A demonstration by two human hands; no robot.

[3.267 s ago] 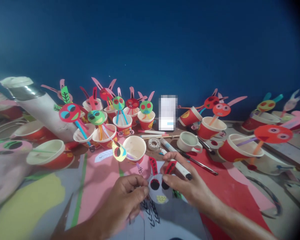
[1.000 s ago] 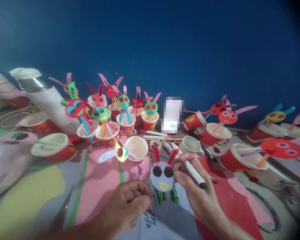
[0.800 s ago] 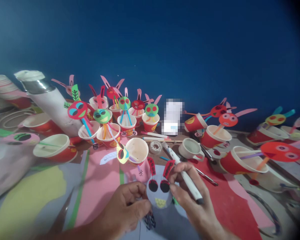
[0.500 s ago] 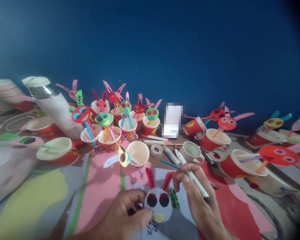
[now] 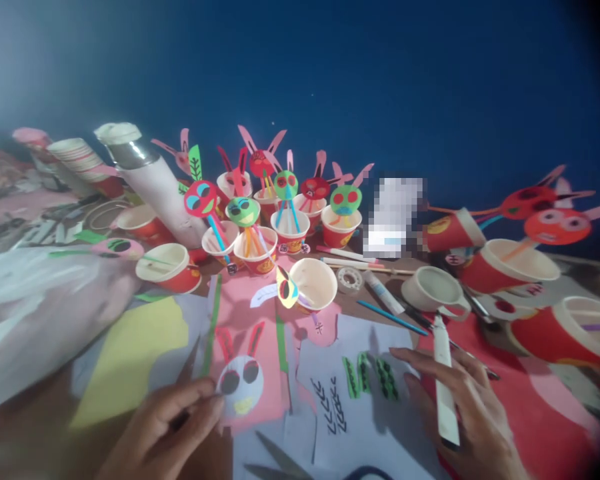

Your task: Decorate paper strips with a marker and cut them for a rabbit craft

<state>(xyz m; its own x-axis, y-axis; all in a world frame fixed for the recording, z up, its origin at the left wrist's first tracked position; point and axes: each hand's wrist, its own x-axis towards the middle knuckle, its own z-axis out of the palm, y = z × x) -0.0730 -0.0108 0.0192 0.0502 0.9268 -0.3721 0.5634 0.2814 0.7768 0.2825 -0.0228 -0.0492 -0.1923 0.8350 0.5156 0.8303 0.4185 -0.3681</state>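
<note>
My left hand pinches the lower left edge of a paper rabbit face, round and white with dark eyes, a yellow mouth and red ears. It is over the pink paper. A white marker lies across my right hand, held between the fingers. The index finger and thumb stretch leftward, apart. Just left of that hand, several green paper strips with dark markings lie on a white sheet bearing black strokes. Dark scissor blades show at the bottom edge.
Behind stand several red paper cups with paper faces on straws. A cream cup, tape roll, glue tube, blue stick and mug are nearer. A flask leans left, beside a plastic bag.
My left hand has moved left with the rabbit face, off the white sheet and over the pink paper. My right hand, still holding the marker, has shifted right. The view has turned left.
</note>
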